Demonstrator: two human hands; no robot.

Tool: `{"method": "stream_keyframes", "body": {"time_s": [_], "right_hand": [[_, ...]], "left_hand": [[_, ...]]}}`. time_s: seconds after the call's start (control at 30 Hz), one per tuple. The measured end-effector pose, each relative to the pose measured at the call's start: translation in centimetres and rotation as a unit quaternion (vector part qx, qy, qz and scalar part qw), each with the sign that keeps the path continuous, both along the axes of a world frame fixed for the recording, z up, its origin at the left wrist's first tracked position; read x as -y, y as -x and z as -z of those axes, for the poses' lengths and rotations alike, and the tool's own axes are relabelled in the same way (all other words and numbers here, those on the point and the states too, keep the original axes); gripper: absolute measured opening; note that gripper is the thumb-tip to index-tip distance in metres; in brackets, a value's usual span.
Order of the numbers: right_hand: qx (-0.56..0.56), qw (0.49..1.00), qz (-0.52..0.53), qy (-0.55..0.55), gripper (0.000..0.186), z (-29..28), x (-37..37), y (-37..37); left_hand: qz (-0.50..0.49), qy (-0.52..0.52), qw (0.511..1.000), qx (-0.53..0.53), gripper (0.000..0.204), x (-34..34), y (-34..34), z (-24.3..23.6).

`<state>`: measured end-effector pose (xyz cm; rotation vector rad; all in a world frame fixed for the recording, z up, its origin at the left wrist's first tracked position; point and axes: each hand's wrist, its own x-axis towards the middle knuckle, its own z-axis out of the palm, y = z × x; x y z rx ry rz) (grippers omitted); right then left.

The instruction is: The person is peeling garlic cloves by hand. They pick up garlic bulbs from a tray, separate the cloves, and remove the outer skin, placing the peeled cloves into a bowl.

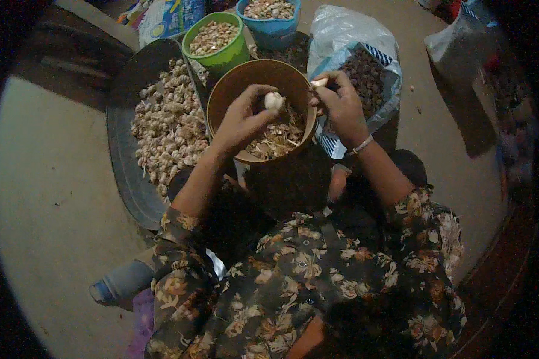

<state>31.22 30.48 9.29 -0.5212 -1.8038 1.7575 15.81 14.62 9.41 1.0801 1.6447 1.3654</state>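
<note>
Over the brown bucket (218, 96), my left hand (241, 124) grips a whitish garlic bulb (274, 102) between thumb and fingers. My right hand (345, 113), a bracelet at its wrist, is closed at the bucket's right rim on a small white piece that looks like a garlic clove (320, 82). Dry skins and stalks (278, 137) lie inside the bucket, below both hands. To the left, a wide dark basin (126, 161) holds a heap of garlic bulbs (170, 119).
Behind the bucket stand a green bucket (236, 58) and a blue bucket (278, 40), both filled with peeled-looking cloves. An opened bag (395, 90) of dark lumps sits at the right, against a clear plastic sack (353, 30). A grey-blue bottle-like object (123, 281) lies at lower left.
</note>
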Motion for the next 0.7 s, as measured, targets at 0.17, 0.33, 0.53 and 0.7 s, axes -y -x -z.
{"method": "stream_keyframes", "body": {"time_s": [0.17, 0.33, 0.53, 0.7], "right_hand": [[-0.14, 0.935, 0.164, -0.282, 0.024, -4.6, -0.8, 3.1], [-0.055, 0.845, 0.249, -0.471, 0.051, -4.1, -8.3, 16.1], [-0.057, 0.98, 0.031, -0.186, 0.028, -4.9, -4.0, 9.7], [0.022, 0.987, -0.106, -0.121, 0.027, -5.2, 1.1, 2.8]], "left_hand": [[-0.018, 0.013, 0.999, -0.038, 0.038, 1.2, -1.4, -1.1], [-0.003, -0.034, 0.999, -0.022, 0.037, -0.7, -1.3, -1.9], [-0.07, -0.051, 0.993, 0.078, 0.041, 0.1, -0.5, -2.6], [-0.079, -0.076, 0.987, 0.116, 0.043, 0.6, -0.8, -3.4]]}}
